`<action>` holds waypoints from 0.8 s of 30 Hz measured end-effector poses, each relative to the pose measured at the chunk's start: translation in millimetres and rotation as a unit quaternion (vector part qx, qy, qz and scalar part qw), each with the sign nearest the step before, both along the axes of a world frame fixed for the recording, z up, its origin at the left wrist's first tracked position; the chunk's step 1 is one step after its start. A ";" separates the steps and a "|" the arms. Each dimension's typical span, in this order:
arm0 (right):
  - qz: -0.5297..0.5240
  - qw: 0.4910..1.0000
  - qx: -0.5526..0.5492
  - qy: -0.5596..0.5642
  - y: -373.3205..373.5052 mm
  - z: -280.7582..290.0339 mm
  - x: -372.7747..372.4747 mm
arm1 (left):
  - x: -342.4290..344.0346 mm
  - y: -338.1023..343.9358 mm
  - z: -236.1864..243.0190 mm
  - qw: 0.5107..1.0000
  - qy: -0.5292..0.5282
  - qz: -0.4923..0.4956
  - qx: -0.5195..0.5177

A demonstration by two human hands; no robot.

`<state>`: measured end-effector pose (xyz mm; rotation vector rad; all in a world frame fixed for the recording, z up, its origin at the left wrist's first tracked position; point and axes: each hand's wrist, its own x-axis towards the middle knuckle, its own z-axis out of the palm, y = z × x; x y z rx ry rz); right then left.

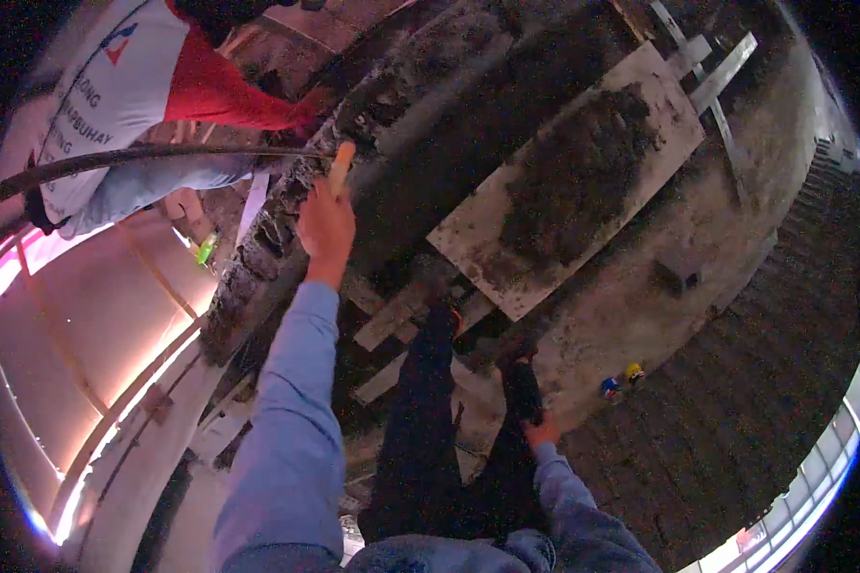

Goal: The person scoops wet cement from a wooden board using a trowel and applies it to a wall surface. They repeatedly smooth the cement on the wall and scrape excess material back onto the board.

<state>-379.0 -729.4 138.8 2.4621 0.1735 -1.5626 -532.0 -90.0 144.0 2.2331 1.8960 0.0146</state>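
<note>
My left hand (325, 234) reaches forward, closed around the light wooden handle (342, 167) of a tool. The tool's working end cannot be made out. Just beyond the hand runs a rough ledge (268, 224) coated with dark, lumpy mortar. My right hand (543, 431) rests low against my dark trouser leg, its fingers partly visible and seemingly stretched out, with nothing seen in it. In front of me, a pale board (473, 239) carries a broad spread of dark wet mortar (583, 177).
Across the ledge, a person in a white and red shirt (229, 91) bends with an arm toward it. A dark curved bar (162, 153) crosses there. Wooden planks (392, 320) lie under the board. Small blue and yellow objects (623, 379) sit by corrugated roofing (698, 449) at right.
</note>
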 end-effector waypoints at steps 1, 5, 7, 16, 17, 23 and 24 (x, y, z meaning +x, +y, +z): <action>-0.029 0.999 -0.003 0.039 7.5 4.7 -0.4 | -5.3 -12.0 -0.6 1.000 0.005 0.001 0.028; -0.061 0.997 0.035 0.014 42.2 31.3 -9.9 | -25.3 -49.6 8.3 1.000 -0.016 0.015 0.003; -0.018 1.000 -0.002 -0.015 38.3 34.5 -14.8 | -25.2 -58.2 20.8 1.000 0.000 0.019 -0.010; -0.014 0.998 -0.051 -0.027 20.7 40.8 39.7 | 7.1 -90.6 19.1 0.997 -0.033 0.042 0.061; -0.015 0.999 -0.043 -0.026 10.9 34.3 47.9 | 13.3 -94.9 13.0 0.995 -0.028 0.057 0.076; 0.015 0.999 0.037 0.011 -55.1 -11.6 136.1 | 57.0 -173.7 1.5 0.987 -0.080 0.121 0.062; 0.040 0.999 -0.018 0.032 -30.1 -2.0 158.9 | 61.5 -200.6 0.2 0.986 -0.082 0.142 0.002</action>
